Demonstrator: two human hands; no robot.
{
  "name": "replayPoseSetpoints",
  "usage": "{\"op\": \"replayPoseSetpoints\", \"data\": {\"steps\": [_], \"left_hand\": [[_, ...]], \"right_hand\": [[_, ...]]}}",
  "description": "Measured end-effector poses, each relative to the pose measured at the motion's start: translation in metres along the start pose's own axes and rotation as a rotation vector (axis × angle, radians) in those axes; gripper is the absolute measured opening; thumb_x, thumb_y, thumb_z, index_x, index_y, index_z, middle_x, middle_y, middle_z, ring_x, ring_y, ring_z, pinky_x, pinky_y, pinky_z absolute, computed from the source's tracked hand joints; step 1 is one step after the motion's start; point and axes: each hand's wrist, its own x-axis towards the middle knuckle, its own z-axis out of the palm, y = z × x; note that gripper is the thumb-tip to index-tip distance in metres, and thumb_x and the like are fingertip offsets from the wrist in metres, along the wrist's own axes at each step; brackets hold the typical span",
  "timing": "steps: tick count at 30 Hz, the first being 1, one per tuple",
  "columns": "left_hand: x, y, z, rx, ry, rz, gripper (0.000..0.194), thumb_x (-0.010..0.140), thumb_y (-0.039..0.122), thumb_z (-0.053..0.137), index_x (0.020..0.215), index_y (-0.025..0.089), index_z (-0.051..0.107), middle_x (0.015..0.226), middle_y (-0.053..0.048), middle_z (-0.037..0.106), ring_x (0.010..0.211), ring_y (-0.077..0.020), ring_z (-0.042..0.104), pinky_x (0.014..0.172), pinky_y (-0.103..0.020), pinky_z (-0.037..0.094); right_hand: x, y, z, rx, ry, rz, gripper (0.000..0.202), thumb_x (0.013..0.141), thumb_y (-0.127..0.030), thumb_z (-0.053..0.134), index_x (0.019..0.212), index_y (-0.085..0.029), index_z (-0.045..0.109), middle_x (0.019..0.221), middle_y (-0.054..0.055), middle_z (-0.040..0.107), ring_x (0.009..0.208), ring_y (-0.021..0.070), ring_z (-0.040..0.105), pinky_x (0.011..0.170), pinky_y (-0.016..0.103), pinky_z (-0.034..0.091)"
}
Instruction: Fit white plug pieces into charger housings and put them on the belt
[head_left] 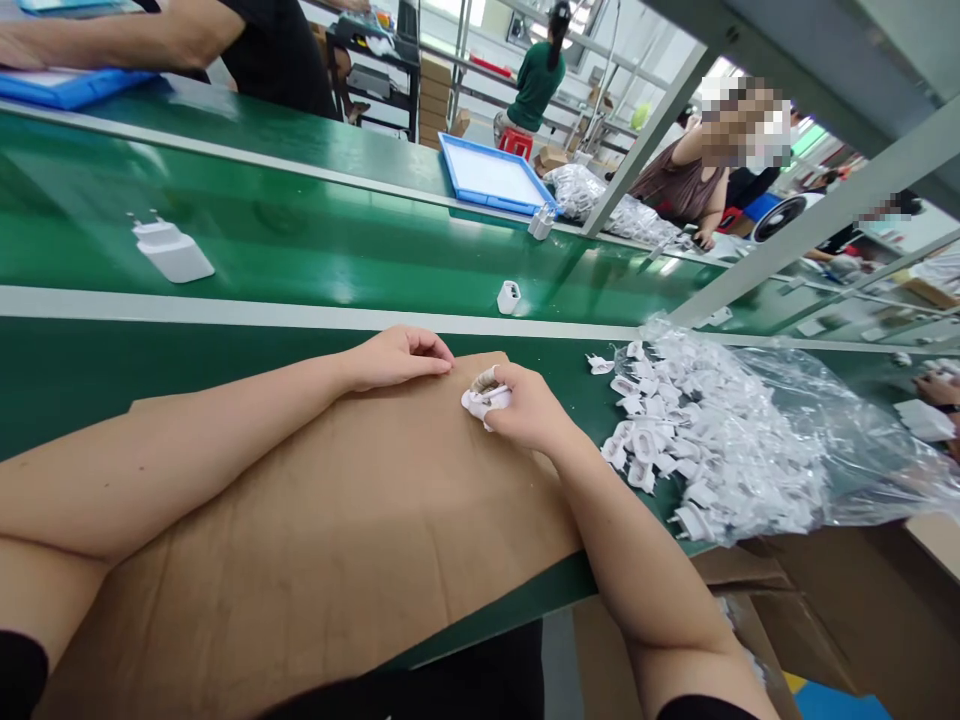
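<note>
My right hand (529,408) is closed on a small white plastic plug piece (487,400), pinched between thumb and fingers above the brown cardboard sheet (337,530). A pale wrap covers one fingertip. To its left, near the cardboard's far edge, my left hand (394,358) has its fingers curled in toward the thumb. Whatever it may hold is hidden. Right of my right hand lies a heap of white plug pieces (652,415), partly spilling out of a clear plastic bag (855,430).
Past a pale rail, a green conveyor belt (315,250) carries white chargers (174,250), including one with its port end showing (508,297). Blue trays (480,195) stand beyond. Slanted metal posts (652,140) rise at right. An open carton (862,600) sits lower right. Several people work nearby.
</note>
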Motion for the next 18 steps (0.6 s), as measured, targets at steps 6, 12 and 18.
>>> {"op": "replayPoseSetpoints", "data": {"steps": [6,12,18], "left_hand": [[0.003,0.003,0.006,0.066,0.062,0.040,0.034,0.064,0.045,0.086,0.088,0.022,0.079,0.089,-0.007,0.077,0.080,-0.0240,0.069,0.067,-0.032,0.054],[0.060,0.034,-0.009,0.453,0.222,0.092,0.044,0.063,0.027,0.085,0.106,0.020,0.076,0.097,-0.008,0.072,0.083,-0.0277,0.070,0.079,-0.039,0.055],[0.126,0.049,-0.007,0.934,0.173,0.348,0.076,0.069,0.010,0.072,0.143,0.019,0.058,0.161,-0.012,0.039,0.152,-0.0374,0.029,0.125,-0.046,0.025]], "right_hand": [[0.007,0.008,0.005,0.174,0.152,0.030,0.021,0.069,-0.024,0.076,0.090,-0.024,0.071,0.092,0.001,0.074,0.077,0.0176,0.066,0.066,0.028,0.049],[0.007,0.001,0.007,0.253,0.076,0.073,0.030,0.062,-0.012,0.073,0.090,-0.023,0.075,0.098,0.003,0.075,0.085,0.0207,0.070,0.071,0.030,0.055],[0.013,0.002,0.001,0.833,0.031,0.180,0.035,0.060,-0.017,0.071,0.095,-0.022,0.073,0.088,0.002,0.076,0.079,0.0196,0.073,0.057,0.024,0.055]]}}
